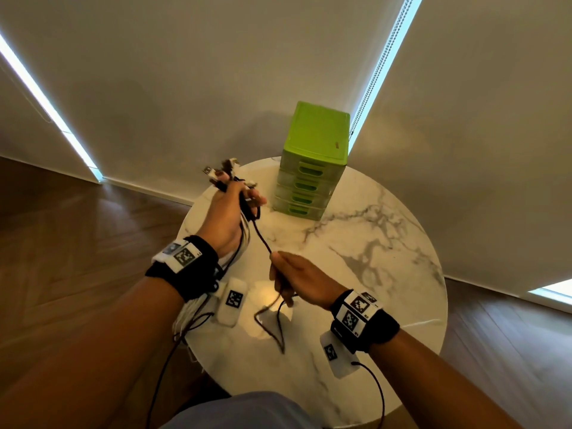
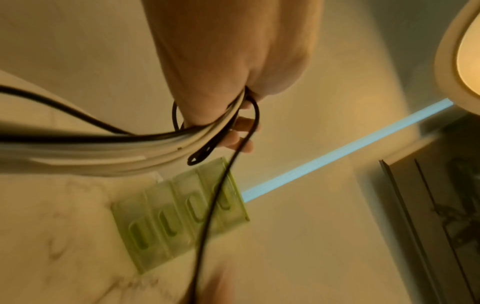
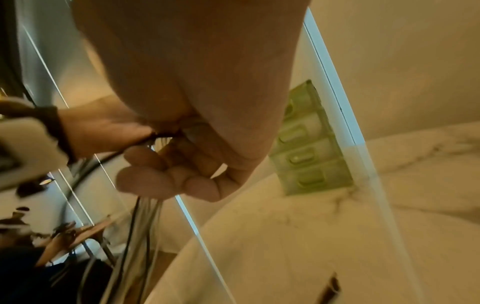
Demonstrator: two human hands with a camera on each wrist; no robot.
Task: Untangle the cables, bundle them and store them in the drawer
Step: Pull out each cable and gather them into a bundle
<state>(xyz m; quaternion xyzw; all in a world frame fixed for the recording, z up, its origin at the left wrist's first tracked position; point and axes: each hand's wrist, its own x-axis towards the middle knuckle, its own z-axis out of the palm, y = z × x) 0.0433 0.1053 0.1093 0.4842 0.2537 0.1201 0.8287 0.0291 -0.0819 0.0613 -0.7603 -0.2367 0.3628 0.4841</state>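
My left hand (image 1: pixel 230 202) is raised over the table's left side and grips a bundle of white and black cables (image 2: pixel 145 148); their plug ends (image 1: pixel 227 170) stick up past the fingers. The white strands hang down below my left wrist (image 1: pixel 187 314). One black cable (image 1: pixel 262 238) runs from that fist down to my right hand (image 1: pixel 286 275), which grips it with curled fingers (image 3: pixel 145 179). Below the right hand the black cable loops on the table (image 1: pixel 272 328). The green drawer unit (image 1: pixel 312 168) stands at the table's far edge, all drawers closed.
A round white marble table (image 1: pixel 380 243) carries two white marker tags (image 1: pixel 232 300) (image 1: pixel 332 354). A thin black wire (image 1: pixel 379 394) trails from my right wristband. Blinds hang behind the table, with wood floor on both sides.
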